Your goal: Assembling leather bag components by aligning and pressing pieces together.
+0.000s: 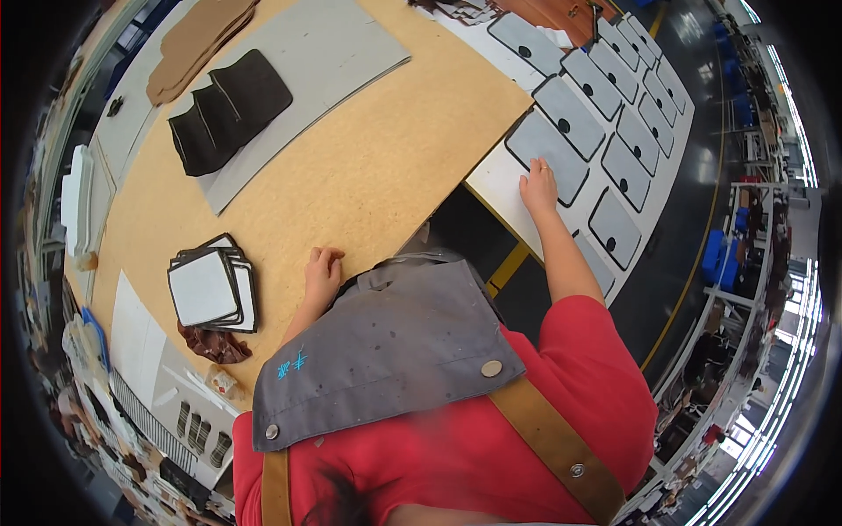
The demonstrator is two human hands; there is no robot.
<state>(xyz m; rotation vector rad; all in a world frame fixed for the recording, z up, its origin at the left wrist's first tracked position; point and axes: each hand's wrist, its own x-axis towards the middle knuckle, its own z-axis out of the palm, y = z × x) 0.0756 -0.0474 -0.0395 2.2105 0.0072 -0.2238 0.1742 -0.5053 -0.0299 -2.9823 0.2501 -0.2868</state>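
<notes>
My right hand [539, 186] reaches over a white table on the right. Its fingers stretch out and rest at the near edge of a grey panel [542, 145] with rounded corners and a dark border. Similar panels, several with a round black spot, lie in rows beyond it. My left hand [323, 273] is at the near edge of the tan worktable [386, 149], close to my apron. Its fingers are loosely bent and a little apart, with nothing visible in them. Left of it sits a stack of white, dark-edged panels [206, 287] on crumpled brown material [215, 344].
Black folded pieces [230, 110] lie on a grey sheet [338, 44] at the far left, near brown cut pieces [197, 39]. A dark gap [469, 232] separates the tan worktable from the white table [500, 186]. Shelving with blue bins [719, 260] stands across the aisle.
</notes>
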